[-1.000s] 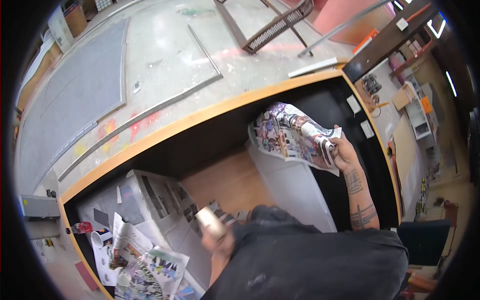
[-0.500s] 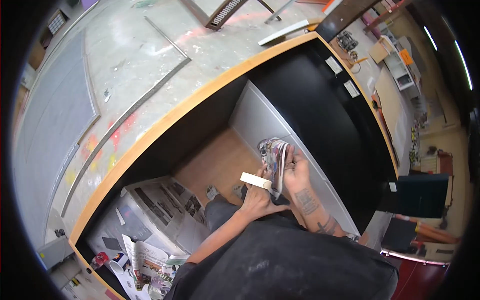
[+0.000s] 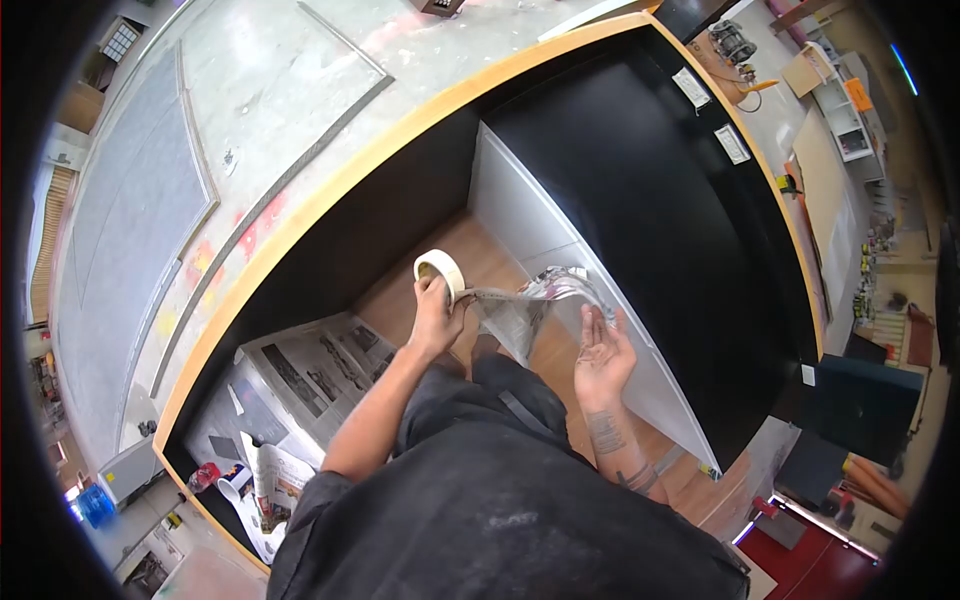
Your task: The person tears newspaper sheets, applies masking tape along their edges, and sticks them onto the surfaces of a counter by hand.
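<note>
My left hand is closed around a roll of cream masking tape, held over the wooden floor of the counter. From that hand a grey strip stretches right to a piece of newspaper, which hangs down between my hands. My right hand is palm up with its fingers stretched out, close beside the newspaper's right end. Whether the fingertips touch the paper I cannot make out. The grey inner panel stands just behind the newspaper.
A wood-edged black counter surrounds me. Newspaper covers a box-like surface at left, with loose newspaper sheets nearby. A dark glossy panel lies to the right. A long metal strip rests on the paint-spotted floor beyond.
My left hand has moved left and away from my right hand with the tape roll. The newspaper, bunched at my right hand before, is now spread between the hands. The right hand's fingers have straightened.
</note>
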Action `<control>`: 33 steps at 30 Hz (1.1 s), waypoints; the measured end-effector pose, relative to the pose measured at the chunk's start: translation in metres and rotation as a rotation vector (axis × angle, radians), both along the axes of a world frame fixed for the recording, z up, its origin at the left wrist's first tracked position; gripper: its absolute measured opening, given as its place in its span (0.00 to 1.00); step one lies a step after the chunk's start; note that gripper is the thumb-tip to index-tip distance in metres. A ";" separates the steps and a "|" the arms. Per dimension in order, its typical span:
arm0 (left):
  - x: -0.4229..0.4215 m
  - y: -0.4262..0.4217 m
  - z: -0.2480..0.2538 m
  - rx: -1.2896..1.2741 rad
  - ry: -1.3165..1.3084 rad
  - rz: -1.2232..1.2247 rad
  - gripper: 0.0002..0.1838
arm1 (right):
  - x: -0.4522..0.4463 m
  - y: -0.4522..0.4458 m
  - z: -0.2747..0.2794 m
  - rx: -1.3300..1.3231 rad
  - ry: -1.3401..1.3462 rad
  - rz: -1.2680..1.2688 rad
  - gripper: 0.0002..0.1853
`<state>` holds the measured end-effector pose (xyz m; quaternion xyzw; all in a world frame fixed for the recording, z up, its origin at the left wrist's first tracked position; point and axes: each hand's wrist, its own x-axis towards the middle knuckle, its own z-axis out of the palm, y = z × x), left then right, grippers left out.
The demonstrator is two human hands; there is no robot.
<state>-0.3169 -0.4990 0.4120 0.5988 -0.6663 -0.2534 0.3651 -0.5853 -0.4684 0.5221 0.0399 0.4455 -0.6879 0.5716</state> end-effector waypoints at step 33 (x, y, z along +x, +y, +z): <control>0.020 -0.123 -0.132 0.227 0.048 -0.078 0.25 | 0.104 -0.130 -0.087 0.084 1.903 0.879 0.07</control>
